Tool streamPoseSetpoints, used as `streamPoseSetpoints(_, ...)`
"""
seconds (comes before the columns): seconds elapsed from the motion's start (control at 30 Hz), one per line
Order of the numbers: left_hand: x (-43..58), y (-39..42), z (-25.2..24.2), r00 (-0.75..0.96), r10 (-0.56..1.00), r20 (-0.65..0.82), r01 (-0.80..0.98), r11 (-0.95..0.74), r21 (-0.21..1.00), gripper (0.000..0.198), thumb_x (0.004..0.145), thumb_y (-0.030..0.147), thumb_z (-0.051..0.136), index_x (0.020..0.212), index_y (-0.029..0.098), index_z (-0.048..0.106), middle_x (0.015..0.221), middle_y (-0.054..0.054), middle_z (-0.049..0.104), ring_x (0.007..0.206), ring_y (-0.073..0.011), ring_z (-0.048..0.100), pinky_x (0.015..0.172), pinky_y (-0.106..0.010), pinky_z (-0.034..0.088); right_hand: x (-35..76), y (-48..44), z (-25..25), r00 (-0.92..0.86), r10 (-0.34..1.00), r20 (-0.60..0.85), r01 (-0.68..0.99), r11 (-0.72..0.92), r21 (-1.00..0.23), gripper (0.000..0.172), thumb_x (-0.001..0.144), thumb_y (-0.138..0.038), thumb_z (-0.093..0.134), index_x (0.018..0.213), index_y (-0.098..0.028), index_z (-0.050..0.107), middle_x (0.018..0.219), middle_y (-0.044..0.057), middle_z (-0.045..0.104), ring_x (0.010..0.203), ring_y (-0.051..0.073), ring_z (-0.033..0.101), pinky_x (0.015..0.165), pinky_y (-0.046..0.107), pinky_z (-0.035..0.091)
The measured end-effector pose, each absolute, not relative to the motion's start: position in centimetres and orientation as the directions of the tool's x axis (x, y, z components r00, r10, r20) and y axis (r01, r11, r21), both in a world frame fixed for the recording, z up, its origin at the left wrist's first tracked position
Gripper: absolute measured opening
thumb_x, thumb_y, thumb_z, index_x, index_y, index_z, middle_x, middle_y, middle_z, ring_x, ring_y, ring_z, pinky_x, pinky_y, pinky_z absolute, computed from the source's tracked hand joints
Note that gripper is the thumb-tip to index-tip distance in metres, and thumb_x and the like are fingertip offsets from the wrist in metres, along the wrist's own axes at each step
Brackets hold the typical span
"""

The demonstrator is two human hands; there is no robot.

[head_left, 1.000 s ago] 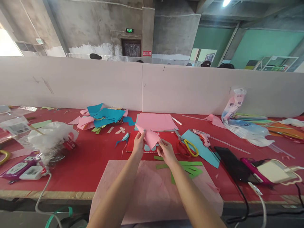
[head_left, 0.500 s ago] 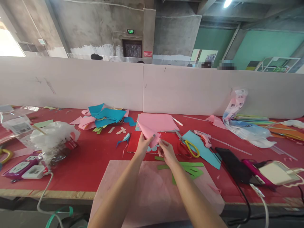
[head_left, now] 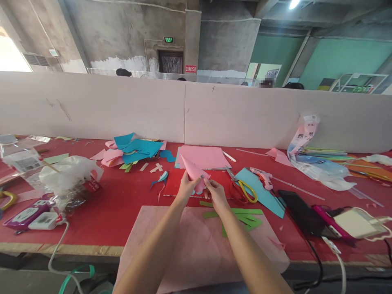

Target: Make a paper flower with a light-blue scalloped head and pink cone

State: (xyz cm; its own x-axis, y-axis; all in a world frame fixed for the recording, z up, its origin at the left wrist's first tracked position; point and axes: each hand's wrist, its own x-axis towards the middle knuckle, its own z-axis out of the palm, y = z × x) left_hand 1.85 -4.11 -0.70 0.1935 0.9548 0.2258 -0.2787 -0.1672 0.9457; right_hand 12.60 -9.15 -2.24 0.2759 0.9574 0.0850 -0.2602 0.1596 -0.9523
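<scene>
A: What are the fingers up to?
B: Both sets are grasping. The left hand (head_left: 184,189) is curled round a pink paper cone (head_left: 190,166), thumb pressed on its surface; the right hand (head_left: 217,192) pinches the cone's lower right edge.
A: So where exactly is the cone?
B: Between the two hands, narrow tip pointing away and leftward from the fingers, wider end against the right fingertips.
A: And underneath?
B: A red board (head_left: 175,184) on the bench (head_left: 107,216). A pale blue piece shows just below the cone, mostly hidden. I can't tell whether the cone touches it.
A: Beyond the fingers?
B: Stacked pink sheets (head_left: 206,156), with a white stick (head_left: 229,156) at their right.
A: To the right?
B: Scissors (head_left: 252,196) near the right fingers, then a light blue sheet (head_left: 269,202) with a pink glue gun (head_left: 263,178) at its far edge.
A: Nearer the person?
B: Green strips (head_left: 245,220), mostly on a pale pink mat (head_left: 159,241).
A: Leftward?
B: A heap of blue scraps (head_left: 142,148), well apart from the left fingers.
</scene>
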Motion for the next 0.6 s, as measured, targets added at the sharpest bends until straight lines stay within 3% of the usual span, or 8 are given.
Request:
streamPoseSetpoints(0.27, 1.89, -4.08, -0.80, 0.190, 0.961, 0.201, -0.256, -0.149, 0.955, 0.049, 0.059, 0.036, 0.070, 0.100, 0.015, 0.051, 0.095, -0.008, 0.061, 0.089, -0.0206, 0.057, 0.073, -0.028, 0.046, 12.90, -9.08, -2.43, 0.288, 0.952, 0.099, -0.251, 0.175, -0.952, 0.034, 0.065, -0.046, 0.065, 0.056, -0.017, 0.052, 0.034, -0.006, 0.043, 0.031, 0.005, 0.034, 0.035, 0.019, 0.020)
streamPoseSetpoints(0.6, 1.81, -4.32, -0.47, 0.214, 0.956, 0.201, -0.232, -0.150, 0.961, 0.049, 0.060, 0.035, 0.070, 0.101, 0.015, 0.051, 0.094, -0.007, 0.060, 0.088, -0.0199, 0.057, 0.071, -0.028, 0.047, 12.98, -9.30, -2.04, 0.250, 0.966, 0.073, -0.366, 0.164, -0.916, 0.029, 0.063, -0.039, 0.069, 0.054, -0.016, 0.054, 0.041, -0.004, 0.049, 0.035, 0.005, 0.037, 0.038, 0.021, 0.019)
